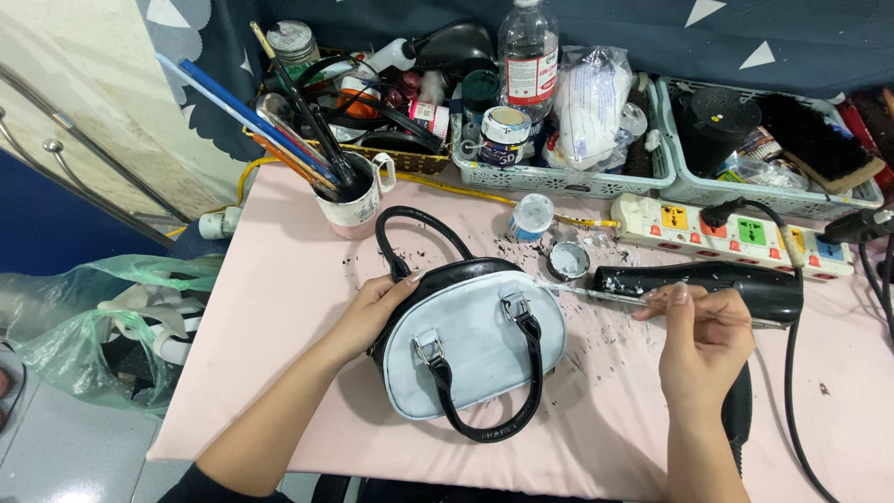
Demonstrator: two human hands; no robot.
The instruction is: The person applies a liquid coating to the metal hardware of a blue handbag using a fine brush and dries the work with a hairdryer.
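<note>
A small handbag (475, 349) lies flat on the pink table (279, 307); its face is painted pale blue, its rim and two handles are black. My left hand (372, 312) rests on the bag's left edge, holding it down. My right hand (703, 335) grips a thin paintbrush (596, 295) whose tip points at the bag's upper right edge. Just past the brush tip sit a small open paint pot (533, 216) and its lid (568, 260).
A black hair dryer (745, 284) lies behind my right hand, its cord running off right. A power strip (736, 233), a mug of brushes (354, 200), baskets of bottles and supplies (559, 172) line the back. Dark paint flecks dot the table. Plastic bags (102, 326) sit at left.
</note>
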